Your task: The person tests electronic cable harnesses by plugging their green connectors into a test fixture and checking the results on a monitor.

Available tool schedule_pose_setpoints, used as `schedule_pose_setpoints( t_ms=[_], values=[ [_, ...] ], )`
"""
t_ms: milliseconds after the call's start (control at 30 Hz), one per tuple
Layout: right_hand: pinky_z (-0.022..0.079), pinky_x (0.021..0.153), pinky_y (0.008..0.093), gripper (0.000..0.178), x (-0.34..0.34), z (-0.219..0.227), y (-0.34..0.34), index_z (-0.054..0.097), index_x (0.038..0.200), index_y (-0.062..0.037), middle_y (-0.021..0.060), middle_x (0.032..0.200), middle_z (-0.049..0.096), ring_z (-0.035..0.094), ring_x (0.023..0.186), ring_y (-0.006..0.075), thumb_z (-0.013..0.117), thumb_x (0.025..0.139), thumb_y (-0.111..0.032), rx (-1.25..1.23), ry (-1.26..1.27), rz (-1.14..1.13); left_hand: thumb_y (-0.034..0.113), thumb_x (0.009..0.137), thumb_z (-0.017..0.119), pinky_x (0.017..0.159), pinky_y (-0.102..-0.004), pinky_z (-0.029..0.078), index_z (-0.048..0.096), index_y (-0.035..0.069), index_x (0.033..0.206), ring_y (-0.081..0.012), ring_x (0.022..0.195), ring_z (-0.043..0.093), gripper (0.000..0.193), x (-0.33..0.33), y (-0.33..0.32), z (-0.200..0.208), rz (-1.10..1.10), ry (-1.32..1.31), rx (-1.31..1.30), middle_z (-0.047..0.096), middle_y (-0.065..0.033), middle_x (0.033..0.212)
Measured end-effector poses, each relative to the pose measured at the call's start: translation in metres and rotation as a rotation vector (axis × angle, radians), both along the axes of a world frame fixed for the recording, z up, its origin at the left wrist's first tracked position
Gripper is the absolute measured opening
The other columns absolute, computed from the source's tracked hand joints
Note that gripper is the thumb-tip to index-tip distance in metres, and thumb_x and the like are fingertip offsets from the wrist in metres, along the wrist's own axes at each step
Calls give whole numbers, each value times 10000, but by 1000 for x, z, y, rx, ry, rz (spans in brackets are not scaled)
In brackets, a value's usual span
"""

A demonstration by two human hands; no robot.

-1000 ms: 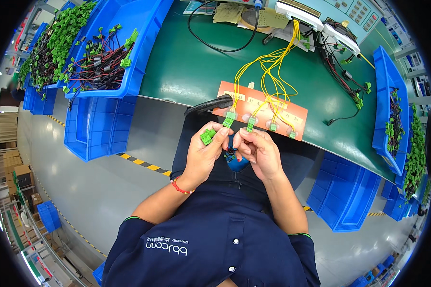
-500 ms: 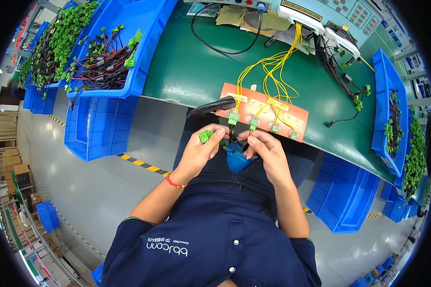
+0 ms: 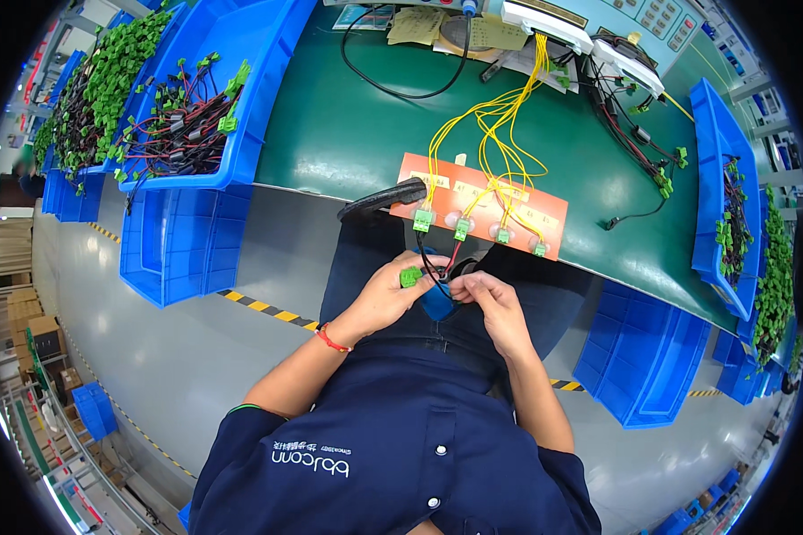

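Observation:
My left hand (image 3: pixel 388 294) is closed around a green terminal connector (image 3: pixel 409 276) that pokes out beside the thumb. My right hand (image 3: pixel 495 310) pinches at a black wire (image 3: pixel 427 261) between the two hands; the exact grip is partly hidden by the fingers. This wire hangs from a green connector (image 3: pixel 423 219) on the front edge of an orange board (image 3: pixel 553 217). A red wire (image 3: pixel 455 256) drops from the neighbouring green connector (image 3: pixel 461 229) toward my hands. Two smaller green connectors (image 3: pixel 502 235) sit further right along the board. Yellow wires (image 3: pixel 491 134) run to it from behind.
Blue bins with green-ended wire harnesses (image 3: pixel 183 134) stand at the left; another blue bin (image 3: pixel 709 205) is at the right. A tester (image 3: pixel 633 22) stands at the back of the green table (image 3: pixel 357 125). A black strap-like piece (image 3: pixel 382 198) overhangs the front edge.
Both hands have moved down, away from the board, and the left also shifted right. The black and red wires now show stretched longer below the connectors. The whole view has shifted slightly.

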State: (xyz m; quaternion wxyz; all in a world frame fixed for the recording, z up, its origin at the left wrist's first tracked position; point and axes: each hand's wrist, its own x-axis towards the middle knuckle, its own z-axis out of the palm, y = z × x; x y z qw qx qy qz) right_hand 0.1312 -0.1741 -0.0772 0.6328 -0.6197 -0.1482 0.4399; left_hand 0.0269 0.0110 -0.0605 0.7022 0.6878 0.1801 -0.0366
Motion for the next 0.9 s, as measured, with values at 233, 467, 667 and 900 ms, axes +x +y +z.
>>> schedule_pose_setpoints(
  t_ms=[233,467,667,900],
  values=[
    [471,846,274,340,-16,-13,2,650,1065,36,69,985,684,614,906,130,458,1024,-241,23,137,41,172,983,559,516,-183,342,612,101,1266,-14,580,406,297,-2,-8,4,8,12,-141,508,54,768],
    [467,741,249,348,-9,4,-5,631,1128,9,36,935,655,585,807,112,497,998,-284,137,432,-206,193,990,532,484,-182,281,620,14,1205,-20,558,410,294,-2,1,29,-123,88,-505,479,55,699],
    [402,593,206,347,-7,26,-14,626,1113,11,13,822,603,498,666,66,444,1025,-272,84,223,-296,241,994,530,489,-189,272,651,-2,1103,-31,539,372,292,-14,1,23,-171,137,-604,521,20,687],
    [411,609,221,360,-24,72,-9,633,1055,29,37,731,573,510,655,83,380,1049,-227,33,-257,39,216,995,547,529,-177,307,668,27,1047,-7,591,372,230,-19,-1,35,99,167,-247,564,32,785]
  ],
)
